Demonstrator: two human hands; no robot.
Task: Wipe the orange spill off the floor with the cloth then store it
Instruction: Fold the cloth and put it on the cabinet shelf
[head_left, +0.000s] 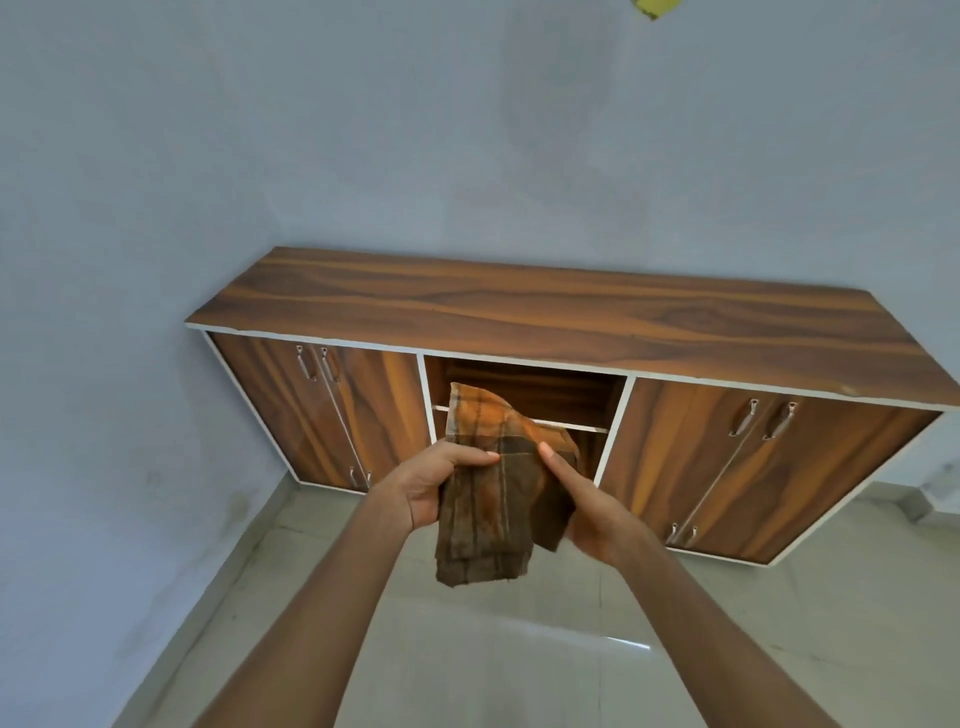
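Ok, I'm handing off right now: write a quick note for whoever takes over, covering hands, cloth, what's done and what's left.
Left hand grips the cloth on its left side; right hand holds its right side.
Cloth: folded, orange-stained, held in the air in front of the open middle compartment of the cabinet.
Done: wiping, apparently; the floor in view shows no orange spill.
Left: put the cloth in the compartment, probably, and let go.

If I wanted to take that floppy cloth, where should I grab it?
Probably best by its middle, coming in from both sides. The cloth hangs limp and folded, top flopping over and bottom dangling; the left hand and right hand pinch it there.
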